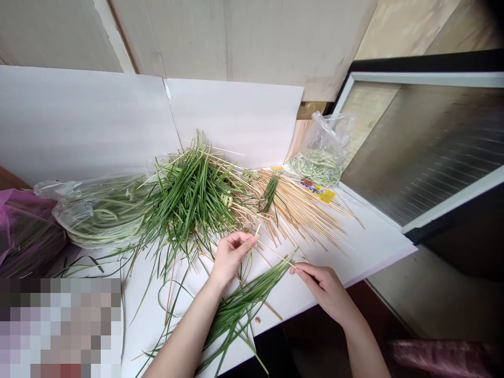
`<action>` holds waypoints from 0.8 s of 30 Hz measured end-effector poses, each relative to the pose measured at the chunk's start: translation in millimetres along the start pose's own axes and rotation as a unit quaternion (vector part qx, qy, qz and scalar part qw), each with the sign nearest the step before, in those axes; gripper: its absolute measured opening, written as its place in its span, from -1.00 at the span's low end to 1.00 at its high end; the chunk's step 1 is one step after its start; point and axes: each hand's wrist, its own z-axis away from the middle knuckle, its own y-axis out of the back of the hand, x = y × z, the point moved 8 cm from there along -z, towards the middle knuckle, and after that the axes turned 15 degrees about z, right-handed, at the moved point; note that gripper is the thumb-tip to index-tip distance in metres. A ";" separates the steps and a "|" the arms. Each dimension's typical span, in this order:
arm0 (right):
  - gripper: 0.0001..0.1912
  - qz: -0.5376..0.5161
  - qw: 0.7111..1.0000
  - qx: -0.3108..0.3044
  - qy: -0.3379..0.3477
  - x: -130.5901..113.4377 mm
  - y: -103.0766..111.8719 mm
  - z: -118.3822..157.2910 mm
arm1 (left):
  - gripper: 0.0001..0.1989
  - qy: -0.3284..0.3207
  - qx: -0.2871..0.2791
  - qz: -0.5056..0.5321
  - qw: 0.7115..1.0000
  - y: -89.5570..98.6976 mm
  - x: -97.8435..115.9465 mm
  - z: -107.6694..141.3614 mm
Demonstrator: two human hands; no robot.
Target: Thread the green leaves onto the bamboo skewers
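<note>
My right hand (321, 286) pinches one end of a thin bamboo skewer (275, 253) between thumb and fingers. The skewer slants up and left to my left hand (234, 254). There, thumb and forefinger are closed on a short pale stem-like piece (258, 229), whose kind I cannot make out. Whether the skewer goes into that piece or lies against it is hidden by the fingertips. Beneath both hands lies a bunch of long garlic chives (244, 302), partly covered by my left forearm.
Behind my hands rises a heap of garlic chive skewers (192, 194). Loose bamboo skewers (303, 210) fan out to its right. Bagged long green stems (106, 210) and a purple bag (27, 231) are left. A clear bag of pale green pieces (321, 157) stands by the framed glass panel (433, 147).
</note>
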 end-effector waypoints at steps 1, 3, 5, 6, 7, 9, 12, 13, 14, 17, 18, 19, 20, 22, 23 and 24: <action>-0.61 0.000 1.000 -0.002 0.005 -2.7 -1.2 -0.5 | -0.70 0.013 -0.006 0.000 1.000 -3.0 -5.6 1.4; -0.60 -0.001 1.000 -0.002 0.012 -7.6 -2.9 -1.5 | -0.68 0.037 -0.023 -0.002 0.999 -10.4 -17.0 4.8; -0.60 -0.004 1.000 -0.005 0.016 -11.2 -4.0 -2.1 | -0.67 0.059 -0.051 -0.014 0.997 -19.2 -26.5 8.5; -0.61 -0.006 1.000 -0.010 0.017 -12.3 -4.3 -2.2 | -0.67 0.069 -0.066 -0.020 0.995 -23.3 -29.7 10.3; -0.62 -0.010 1.000 -0.015 0.018 -13.0 -4.2 -2.1 | -0.67 0.080 -0.084 -0.025 0.993 -27.2 -31.8 11.9; -0.64 -0.022 0.999 -0.029 0.016 -12.2 -3.8 -1.3 | -0.67 0.099 -0.118 -0.031 0.988 -33.3 -32.2 14.2; -0.67 -0.041 0.998 -0.051 0.008 -6.8 -3.5 0.4 | -0.59 0.118 -0.147 -0.018 0.982 -35.8 -26.2 13.7; -0.67 -0.043 0.997 -0.056 0.005 -4.5 -3.6 0.8 | -0.52 0.116 -0.137 -0.005 0.984 -33.3 -23.1 11.6; -0.67 -0.044 0.997 -0.059 0.003 -2.5 -3.7 1.1 | -0.43 0.104 -0.114 0.012 0.988 -28.9 -19.1 8.7; -0.66 -0.049 0.997 -0.064 -0.006 1.3 -4.2 0.9 | -0.28 0.010 -0.008 0.077 0.997 -8.0 -4.1 0.8; -0.66 -0.055 0.996 -0.066 -0.009 1.0 -4.5 0.7 | -0.31 -0.023 0.025 0.090 0.995 -0.9 -0.6 0.2; -0.67 -0.064 0.996 -0.068 -0.012 -0.1 -4.7 0.6 | -0.37 -0.045 0.049 0.087 0.994 4.5 0.9 0.3; -0.67 -0.075 0.995 -0.069 -0.012 -2.0 -4.9 0.3 | -0.45 -0.056 0.059 0.060 0.995 7.3 0.7 0.6; -0.68 -0.097 0.992 -0.074 -0.006 -6.7 -6.9 -0.2 | -0.63 -0.060 0.012 -0.071 0.996 -0.1 -2.9 1.7; -0.68 -0.107 0.991 -0.078 -0.001 -8.7 -9.0 -0.5 | -0.72 -0.060 -0.041 -0.158 0.985 -9.4 -6.6 3.4; -0.67 -0.114 0.990 -0.083 0.003 -9.8 -11.8 -1.0 | -0.78 -0.065 -0.099 -0.243 0.963 -20.0 -11.5 6.7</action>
